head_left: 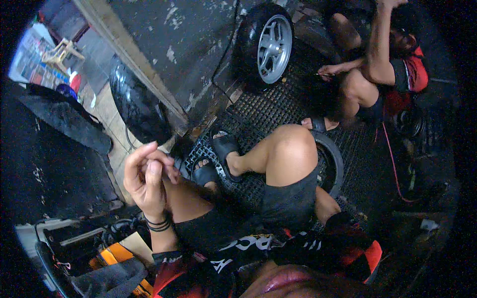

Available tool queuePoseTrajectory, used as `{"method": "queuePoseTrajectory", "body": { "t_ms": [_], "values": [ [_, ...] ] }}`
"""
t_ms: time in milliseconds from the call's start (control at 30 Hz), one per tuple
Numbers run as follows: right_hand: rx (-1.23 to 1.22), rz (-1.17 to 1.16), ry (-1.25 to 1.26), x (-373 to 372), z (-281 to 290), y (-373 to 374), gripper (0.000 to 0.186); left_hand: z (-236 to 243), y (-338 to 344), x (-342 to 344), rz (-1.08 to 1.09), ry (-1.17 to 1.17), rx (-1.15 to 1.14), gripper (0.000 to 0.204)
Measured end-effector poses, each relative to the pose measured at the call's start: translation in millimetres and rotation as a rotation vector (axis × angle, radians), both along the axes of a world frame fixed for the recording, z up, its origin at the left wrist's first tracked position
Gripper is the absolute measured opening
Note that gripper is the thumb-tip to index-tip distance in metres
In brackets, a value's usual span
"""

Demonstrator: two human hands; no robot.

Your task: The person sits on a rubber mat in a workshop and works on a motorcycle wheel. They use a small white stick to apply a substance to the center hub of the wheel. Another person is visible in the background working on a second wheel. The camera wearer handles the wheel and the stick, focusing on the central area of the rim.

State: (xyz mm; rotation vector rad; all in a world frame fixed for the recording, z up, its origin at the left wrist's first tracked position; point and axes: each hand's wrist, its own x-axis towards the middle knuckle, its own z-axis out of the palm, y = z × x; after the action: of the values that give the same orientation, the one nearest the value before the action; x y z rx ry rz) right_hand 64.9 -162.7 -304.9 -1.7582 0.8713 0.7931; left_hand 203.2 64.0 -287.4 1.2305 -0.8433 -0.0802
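Observation:
My left hand (146,181) is raised above my left thigh, with dark bands around the wrist. Its fingers are loosely bent, the index finger stands apart from the others, and no object shows in it. My right forearm (325,206) passes behind my raised right knee, which hides the right hand. Beside that knee, a tire (335,164) lies low near the floor, partly covered by my leg. The forearm is close to this tire, but whether the hand touches it cannot be seen.
A wheel with a silver rim (275,49) stands upright ahead. A co-worker (410,69) sits at the far right, one hand (330,72) low with something thin. Black perforated matting (258,107) covers the floor. A loose black tire (136,102) leans at left; a pink cord (392,154) hangs right.

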Motion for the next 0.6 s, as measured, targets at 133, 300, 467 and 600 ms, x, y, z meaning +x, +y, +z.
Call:
{"method": "queuePoseTrajectory", "body": {
  "t_ms": [133, 300, 467, 600],
  "values": [
    [0.044, -0.016, -0.13, -5.7, -27.5, -13.2, 0.084, -5.0, 0.8, -4.9, 0.015, -0.025, 0.028, 0.031],
    [0.025, -0.09, -0.199, -32.7, -27.0, -23.8, 0.078, -2.3, -8.0, -4.9, -0.002, -0.072, -0.01, 0.031],
    [0.039, -0.121, -0.306, -38.4, -39.1, -43.3, 0.072, -6.3, 1.9, -6.3, 0.078, -0.047, 0.008, 0.03],
    [0.03, -0.156, -0.354, -36.9, -43.4, -51.1, 0.068, -8.5, 14.0, -6.3, 0.106, -0.001, -0.024, 0.03]
  ]
}}
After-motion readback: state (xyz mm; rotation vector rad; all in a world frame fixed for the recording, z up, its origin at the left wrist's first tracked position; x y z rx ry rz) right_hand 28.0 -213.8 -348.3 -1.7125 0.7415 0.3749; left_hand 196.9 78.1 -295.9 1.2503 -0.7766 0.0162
